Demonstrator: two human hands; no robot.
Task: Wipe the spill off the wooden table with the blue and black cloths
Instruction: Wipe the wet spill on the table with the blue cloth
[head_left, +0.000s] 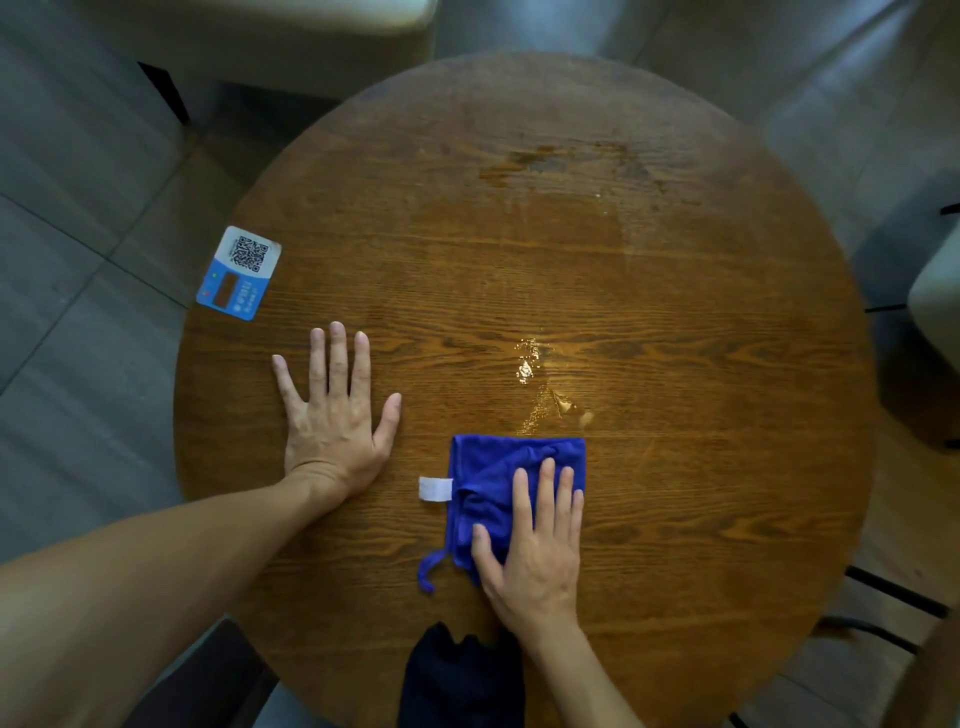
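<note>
Round wooden table (675, 519). R hand (535, 551) flat, fingers spread, pressing blue cloth (498, 467) near table ctr-front; no closed grip. White tag (435, 489) at cloth's left edge. Spill (535, 379) just beyond cloth; fainter wet patch farther back, prob. same liquid. L hand (332, 415) flat on wood, empty. Black cloth (457, 675) at near edge. QR sticker (239, 273) at left rim.

My round wooden desk (727, 364) carries a blue cloth (498, 478), a black cloth (457, 680), a QR card (240, 271), wet spill (535, 384), and both my flat hands.
</note>
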